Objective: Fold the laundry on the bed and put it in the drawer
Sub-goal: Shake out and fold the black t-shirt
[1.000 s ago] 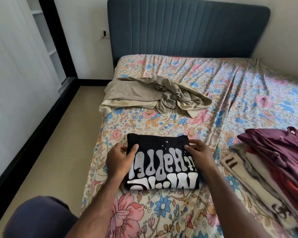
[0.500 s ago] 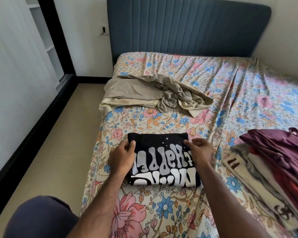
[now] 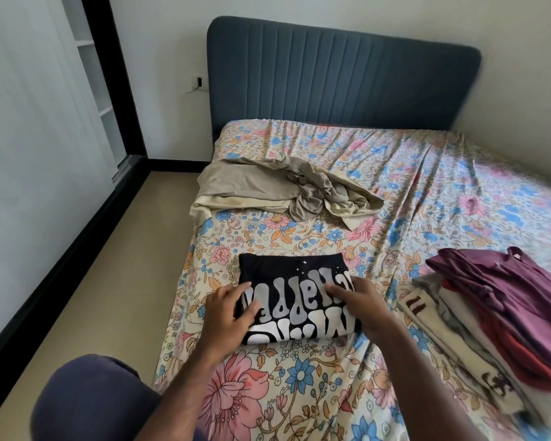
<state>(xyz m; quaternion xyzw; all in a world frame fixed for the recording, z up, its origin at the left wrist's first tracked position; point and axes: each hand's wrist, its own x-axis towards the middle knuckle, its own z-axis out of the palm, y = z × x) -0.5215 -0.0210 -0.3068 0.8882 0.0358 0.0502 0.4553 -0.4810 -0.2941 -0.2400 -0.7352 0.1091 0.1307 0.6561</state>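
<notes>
A black T-shirt (image 3: 287,275) with white lettering lies folded into a rectangle near the left edge of the bed (image 3: 427,173), which has a floral sheet. My left hand (image 3: 228,308) lies flat on the shirt's left side, fingers spread over the print. On the right side my right hand (image 3: 360,302) rests with straight fingers pointing left across the lettering. Neither hand grips the cloth. A crumpled beige garment (image 3: 268,186) lies further up the bed. No drawer is in view.
A pile of clothes (image 3: 503,313), maroon, red and cream, sits at the bed's right side. The blue padded headboard (image 3: 341,74) stands against the far wall. Tan floor (image 3: 109,281) runs along the left of the bed, beside a white wardrobe (image 3: 29,138) with a black base.
Both hands have slid from the shirt's side edges inward onto its top, now lying flat over the lettering. The shirt has stayed in place; the view has tilted up a little.
</notes>
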